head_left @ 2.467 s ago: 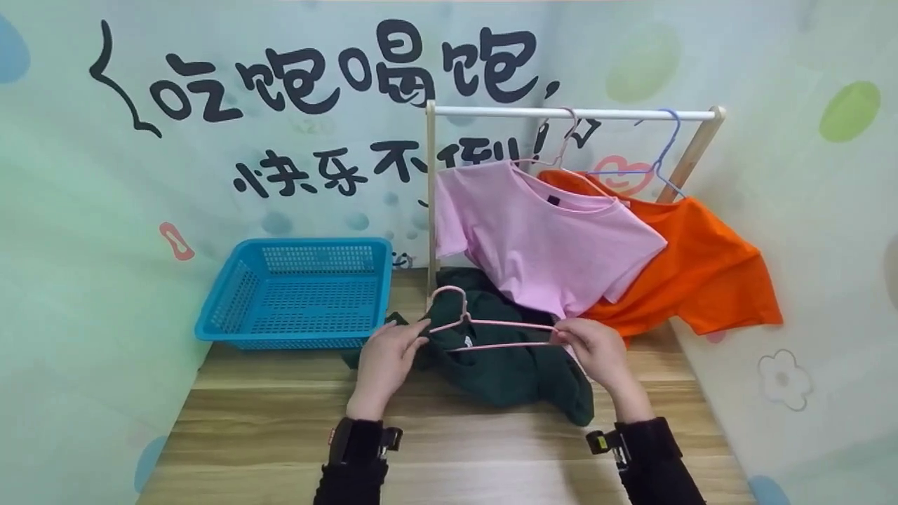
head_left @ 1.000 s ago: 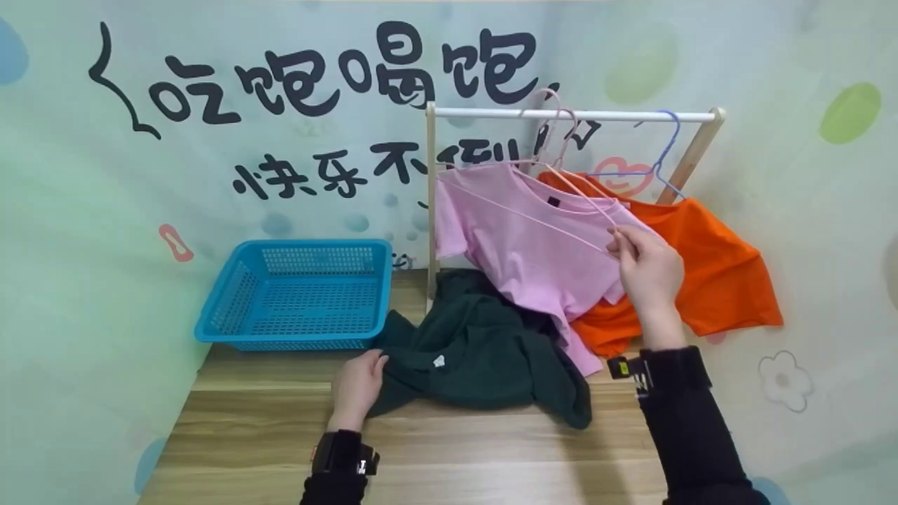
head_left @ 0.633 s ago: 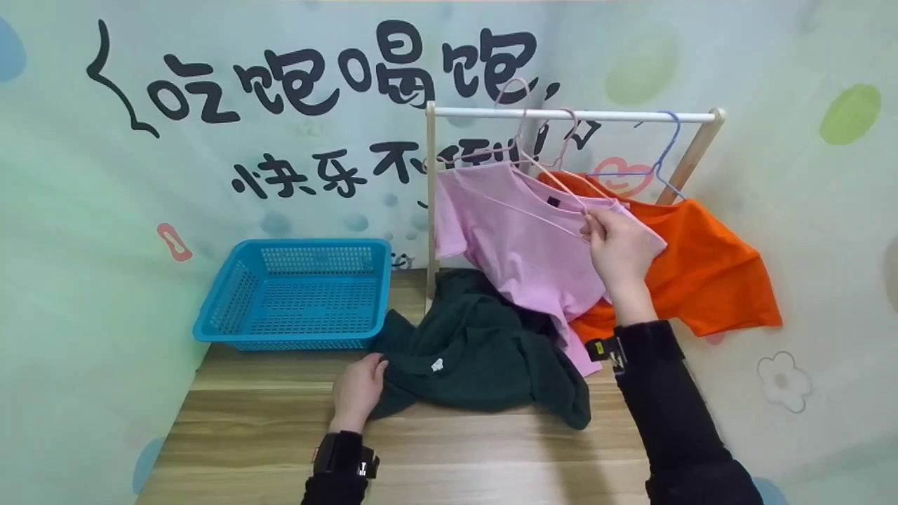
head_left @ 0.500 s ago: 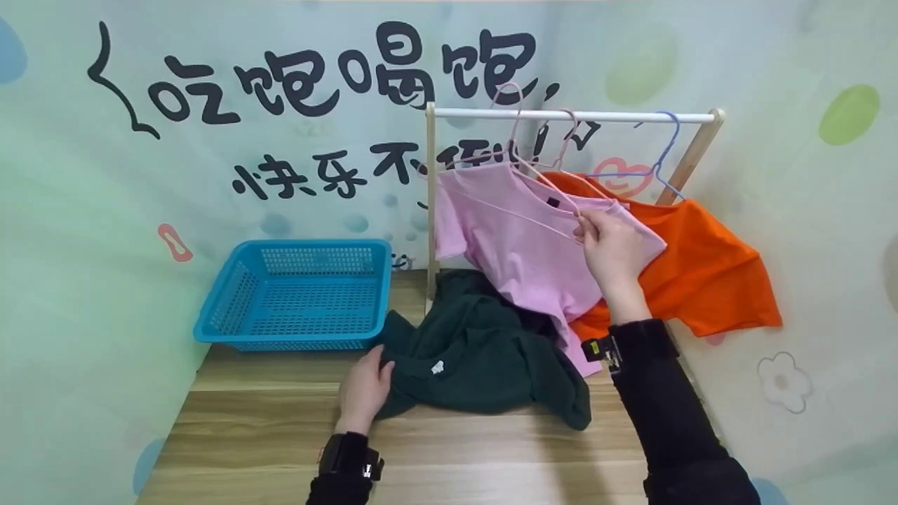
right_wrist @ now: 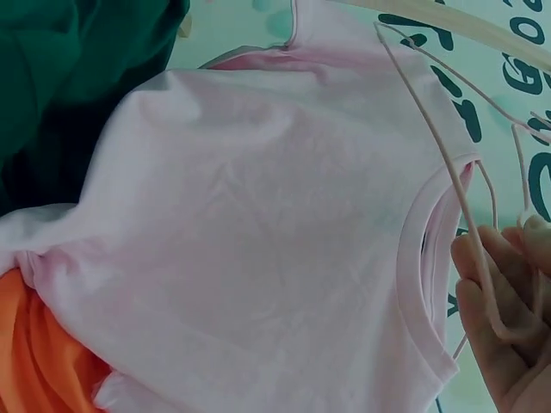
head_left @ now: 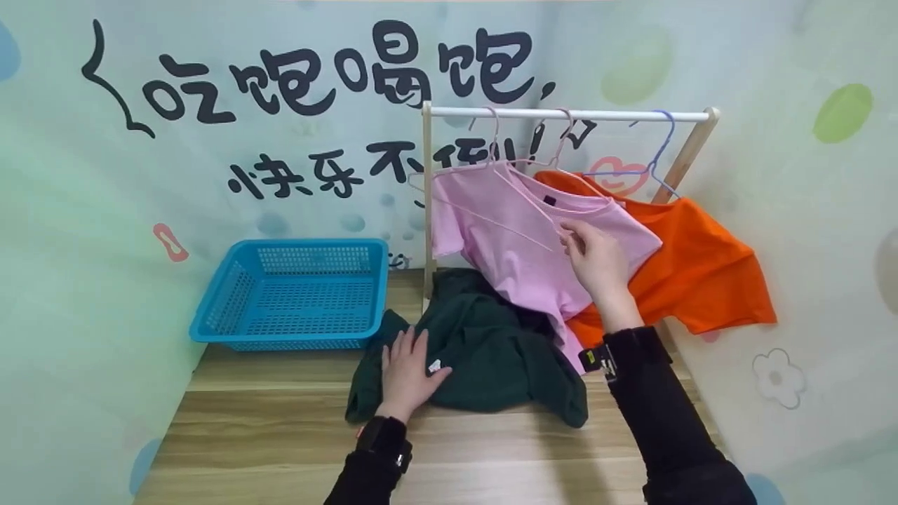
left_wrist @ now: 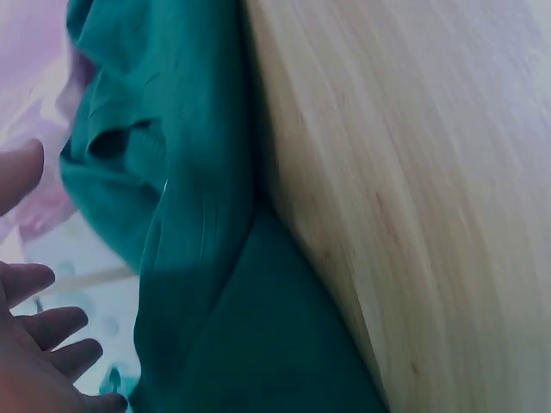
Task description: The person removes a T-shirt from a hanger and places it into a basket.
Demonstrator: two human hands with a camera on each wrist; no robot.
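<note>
A pink hanger (head_left: 495, 133), with no garment on it, has its hook over the white rod of the clothes rack (head_left: 617, 114) and overlaps a pink T-shirt (head_left: 519, 238). My right hand (head_left: 600, 261) is at this hanger's lower right corner; in the right wrist view the corner crosses the palm side of loosely extended fingers (right_wrist: 475, 297). With fingers spread, my left hand (head_left: 407, 375) rests on a crumpled dark green shirt (head_left: 484, 358) on the table. Beside the thumb shows the shirt's small white label (head_left: 435, 365).
The pink T-shirt hangs on another pink hanger (head_left: 563, 137). To its right an orange T-shirt (head_left: 701, 259) hangs from a blue hanger (head_left: 663, 140). A blue plastic basket (head_left: 287, 344) stands left of the rack on the wooden table (head_left: 280, 435). Printed curtains enclose the back and sides.
My right hand brought the pink hanger up from the green shirt, moved it left and lowered its hook onto the rod. My left hand went from the shirt's left edge to lying on it.
</note>
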